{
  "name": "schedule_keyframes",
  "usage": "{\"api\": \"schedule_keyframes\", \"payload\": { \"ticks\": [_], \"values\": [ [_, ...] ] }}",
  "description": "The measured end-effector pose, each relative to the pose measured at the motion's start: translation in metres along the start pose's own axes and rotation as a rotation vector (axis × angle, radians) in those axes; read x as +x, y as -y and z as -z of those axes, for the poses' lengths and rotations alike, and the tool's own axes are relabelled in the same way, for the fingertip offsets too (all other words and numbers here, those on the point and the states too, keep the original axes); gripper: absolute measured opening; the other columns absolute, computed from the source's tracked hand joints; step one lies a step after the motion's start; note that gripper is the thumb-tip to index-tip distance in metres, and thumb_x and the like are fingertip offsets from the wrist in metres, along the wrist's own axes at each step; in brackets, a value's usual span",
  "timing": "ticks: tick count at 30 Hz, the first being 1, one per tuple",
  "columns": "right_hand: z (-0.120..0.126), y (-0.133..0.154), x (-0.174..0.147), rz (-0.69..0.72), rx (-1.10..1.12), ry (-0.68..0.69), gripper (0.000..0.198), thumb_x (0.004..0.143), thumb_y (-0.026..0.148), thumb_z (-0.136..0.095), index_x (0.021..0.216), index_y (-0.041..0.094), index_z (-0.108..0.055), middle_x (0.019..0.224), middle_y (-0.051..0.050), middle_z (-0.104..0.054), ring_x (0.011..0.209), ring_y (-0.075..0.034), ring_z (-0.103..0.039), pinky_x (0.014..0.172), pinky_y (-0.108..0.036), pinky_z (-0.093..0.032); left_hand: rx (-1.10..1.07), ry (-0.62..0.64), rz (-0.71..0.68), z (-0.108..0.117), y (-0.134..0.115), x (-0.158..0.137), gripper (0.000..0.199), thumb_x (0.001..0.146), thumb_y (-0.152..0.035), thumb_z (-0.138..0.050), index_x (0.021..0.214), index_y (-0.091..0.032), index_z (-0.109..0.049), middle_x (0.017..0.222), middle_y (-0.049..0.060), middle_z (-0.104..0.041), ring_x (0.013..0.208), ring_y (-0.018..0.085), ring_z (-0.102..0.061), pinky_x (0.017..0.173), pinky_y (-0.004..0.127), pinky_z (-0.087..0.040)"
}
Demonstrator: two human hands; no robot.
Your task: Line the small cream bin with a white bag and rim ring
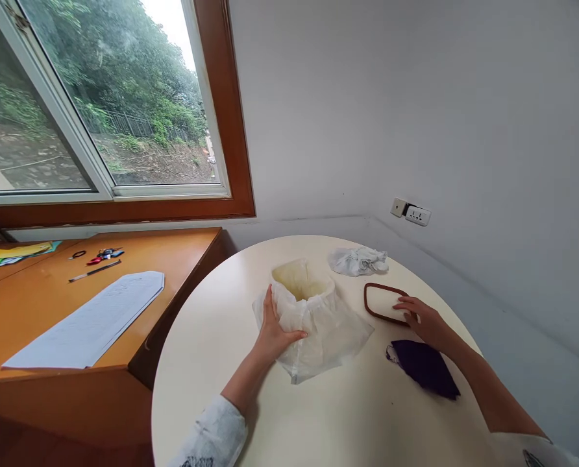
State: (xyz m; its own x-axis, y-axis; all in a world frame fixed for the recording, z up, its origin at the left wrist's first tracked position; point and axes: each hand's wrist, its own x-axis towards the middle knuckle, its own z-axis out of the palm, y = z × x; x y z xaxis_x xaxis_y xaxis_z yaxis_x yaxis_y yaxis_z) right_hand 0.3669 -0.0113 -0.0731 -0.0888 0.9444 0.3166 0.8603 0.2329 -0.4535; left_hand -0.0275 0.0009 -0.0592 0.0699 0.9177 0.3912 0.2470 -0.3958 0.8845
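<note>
Lower centre of frame: bin (299, 283), with 1 bag (326, 334) draped over its rim. Left hand (276, 334) holds the near-left side, thumb across the bag. Right of centre: right hand (420, 318) over the ring (387, 287); whether it grips, cannot tell. Judged best: steady bin gently, keep bag folds flat, handle ring by its edge, avoid purple cloth (426, 368).

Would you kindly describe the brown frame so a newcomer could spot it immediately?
On the round cream table, look right of the bag-covered container. The brown frame lies at the right hand, between a crumpled white bundle and a dark purple item. Unlike both, it is a thin, round-cornered outline.
</note>
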Motion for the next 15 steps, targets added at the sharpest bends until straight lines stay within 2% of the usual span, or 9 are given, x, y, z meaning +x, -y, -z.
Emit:
{"api": "schedule_keyframes", "payload": {
  "ticks": [2,4,6,8,11,13,15],
  "values": [
    [-0.001,0.019,0.013,0.010,0.080,-0.030,0.027,0.080,0.030,-0.041,0.094,0.025,-0.063,0.115,-0.006,-0.058,0.106,-0.023,-0.054,0.089,-0.038,-0.045,0.030,0.026,-0.034,0.006,-0.001,0.000,0.126,0.046,-0.040,-0.082,0.139,-0.031,0.002,0.147,0.009,-0.008,0.135,0.032,-0.008,0.109,0.049,-0.012],
    [-0.003,0.040,0.026,-0.015,0.192,0.009,0.028,0.081,0.034,-0.042,0.094,0.024,-0.064,0.111,-0.005,-0.060,0.107,-0.022,-0.053,0.088,-0.036,-0.045,0.034,0.027,-0.071,0.014,-0.004,0.000,0.115,0.054,-0.047,-0.075,0.140,-0.030,0.000,0.147,0.008,-0.006,0.135,0.031,-0.006,0.109,0.049,-0.011],
    [-0.007,0.061,0.040,-0.089,0.318,0.093,0.029,0.081,0.038,-0.043,0.095,0.024,-0.064,0.107,-0.005,-0.062,0.100,-0.022,-0.056,0.085,-0.035,-0.046,0.041,-0.020,-0.089,0.023,-0.006,0.000,0.092,0.071,-0.051,-0.060,0.140,-0.029,-0.003,0.148,0.007,-0.006,0.135,0.028,-0.008,0.109,0.047,-0.013],
    [-0.014,0.079,0.052,-0.218,0.501,0.212,0.031,0.080,0.043,-0.045,0.096,0.023,-0.064,0.104,-0.007,-0.063,0.093,-0.021,-0.059,0.079,-0.034,-0.047,0.109,-0.133,-0.066,0.032,-0.007,0.002,0.069,0.083,-0.047,-0.045,0.139,-0.029,-0.009,0.147,0.006,-0.011,0.134,0.025,-0.015,0.108,0.044,-0.020],
    [-0.029,0.099,0.065,-0.353,0.731,0.398,0.036,0.077,0.049,-0.050,0.091,0.019,-0.063,0.098,-0.010,-0.063,0.082,-0.019,-0.061,0.070,-0.030,-0.049,0.441,-0.291,0.112,0.048,0.000,0.006,0.051,0.087,-0.042,-0.035,0.134,-0.023,-0.025,0.138,0.011,-0.030,0.124,0.023,-0.034,0.100,0.040,-0.032],
    [-0.038,0.109,0.070,-0.353,0.772,0.482,0.036,0.074,0.051,-0.054,0.084,0.017,-0.063,0.087,-0.010,-0.065,0.072,-0.017,-0.061,0.063,-0.028,-0.048,0.657,-0.277,0.256,0.057,0.008,0.008,0.049,0.085,-0.043,-0.036,0.126,-0.016,-0.038,0.126,0.016,-0.042,0.116,0.027,-0.041,0.094,0.043,-0.035],
    [-0.045,0.117,0.072,-0.326,0.783,0.529,0.034,0.072,0.049,-0.057,0.077,0.016,-0.064,0.074,-0.007,-0.065,0.063,-0.016,-0.059,0.056,-0.027,-0.046,0.745,-0.224,0.342,0.065,0.016,0.009,0.048,0.080,-0.046,-0.043,0.113,-0.012,-0.049,0.113,0.019,-0.051,0.110,0.033,-0.045,0.090,0.049,-0.033]
  ]
}}
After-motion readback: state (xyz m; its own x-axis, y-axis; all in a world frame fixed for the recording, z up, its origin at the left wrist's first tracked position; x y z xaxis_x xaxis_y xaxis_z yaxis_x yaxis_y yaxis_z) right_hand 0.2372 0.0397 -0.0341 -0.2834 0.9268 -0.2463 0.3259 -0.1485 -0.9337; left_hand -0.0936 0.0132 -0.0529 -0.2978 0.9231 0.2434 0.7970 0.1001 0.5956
